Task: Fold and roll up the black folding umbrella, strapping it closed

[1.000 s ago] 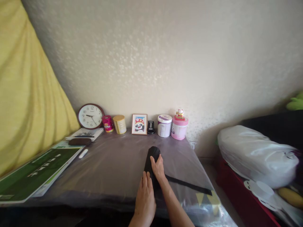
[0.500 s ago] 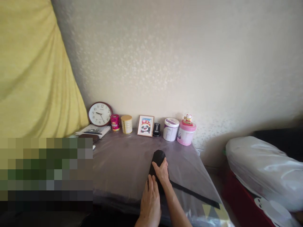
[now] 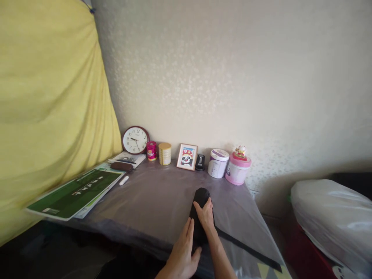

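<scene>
A long black rolled bundle (image 3: 200, 229) with a blunt far end lies near the table's front edge, pointing away from me. Across its top, my right hand (image 3: 205, 215) is closed, thumb on the left side and fingers down the right. My left hand (image 3: 183, 248) rests against the bundle's left side near its close end, fingers straight and together, thumb apart from them. From the bundle a flat black strap (image 3: 247, 248) runs over the table to the right front corner. The bundle's close end is partly hidden by my hands.
Along the wall stand a clock (image 3: 135, 140), pink tin (image 3: 151, 151), yellow tin (image 3: 164, 154), framed panda picture (image 3: 187, 157), black device (image 3: 200, 162), white tub (image 3: 218, 164) and pink tub (image 3: 237, 170). Left lies a green booklet (image 3: 81, 193); plastic-covered goods (image 3: 334, 213) are right.
The view has swung left, showing more of the table's left side. My left thumb now shows, apart from the fingers. My right hand keeps its grip on the bundle.
</scene>
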### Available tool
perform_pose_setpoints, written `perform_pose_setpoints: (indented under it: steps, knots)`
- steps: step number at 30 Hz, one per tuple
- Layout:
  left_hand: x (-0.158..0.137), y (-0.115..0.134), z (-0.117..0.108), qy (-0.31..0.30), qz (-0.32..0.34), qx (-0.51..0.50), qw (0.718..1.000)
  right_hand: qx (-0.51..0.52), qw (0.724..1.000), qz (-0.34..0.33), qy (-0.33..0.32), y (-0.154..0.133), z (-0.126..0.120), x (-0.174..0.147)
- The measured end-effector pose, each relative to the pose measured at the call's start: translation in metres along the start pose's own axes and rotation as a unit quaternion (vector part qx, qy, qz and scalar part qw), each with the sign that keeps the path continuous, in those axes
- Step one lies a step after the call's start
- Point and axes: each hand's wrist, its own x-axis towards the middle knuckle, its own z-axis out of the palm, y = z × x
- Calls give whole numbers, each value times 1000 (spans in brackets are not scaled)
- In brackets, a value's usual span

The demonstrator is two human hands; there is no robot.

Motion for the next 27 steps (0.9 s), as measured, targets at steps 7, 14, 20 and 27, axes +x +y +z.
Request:
perform_pose_setpoints:
  steps: [7,14,20,27]
  knots:
    - [-3,-7,-9,-4,15,-46,999,37,999,-1,14,1,0,2]
    - [-7,2,-10,-21,-16,-20,999,24,999,22,-25,-9,-10,-2]
    - [-7,20,-9,-32,-44,46,997,27,999,33,-26,-11,-18,-7]
    - [-8,44,-9,-80,-62,118,988,-27,998,35,-37,-12,-25,-18]
